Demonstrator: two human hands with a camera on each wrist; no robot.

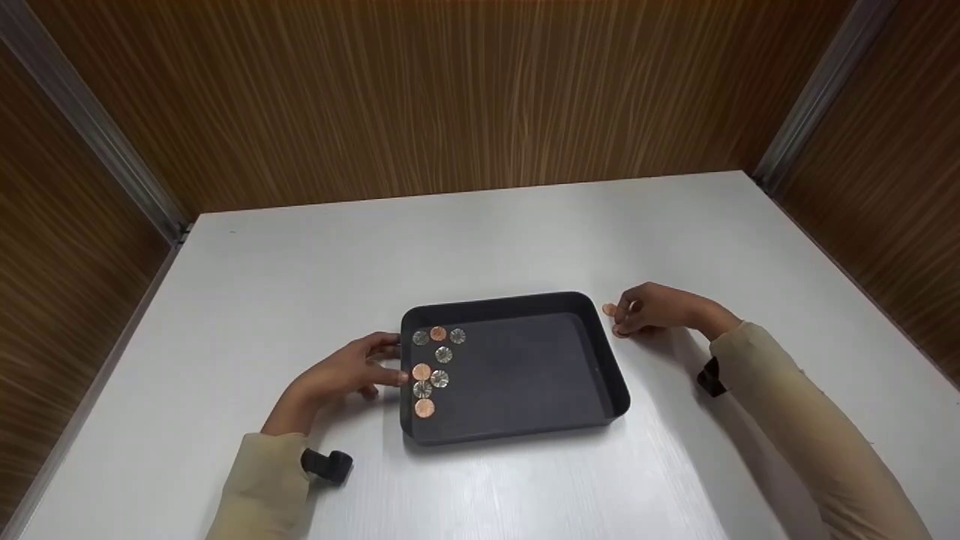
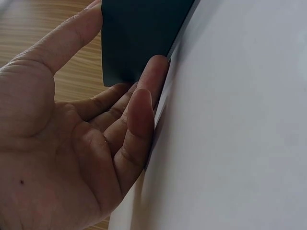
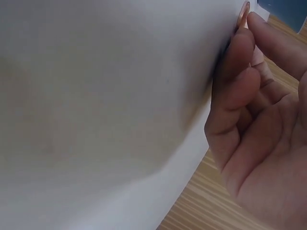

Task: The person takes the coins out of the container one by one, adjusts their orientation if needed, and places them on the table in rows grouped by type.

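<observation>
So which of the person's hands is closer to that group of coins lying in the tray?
Left. The left hand touches the black tray at its wall beside the coins. The right hand rests on the table past the opposite wall, pinching a copper coin.

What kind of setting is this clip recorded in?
Probably a staged recording booth, not a home: a bare white table enclosed by wood-grain wall panels, with only a black tray of coins between the hands.

Your tray [image 1: 517,431] looks like matt black plastic; the coins [image 1: 435,367] at its left are shiny metal — copper and silver. Smooth white table [image 1: 480,240], wood-grain walls [image 1: 420,97] — slightly glossy.
</observation>
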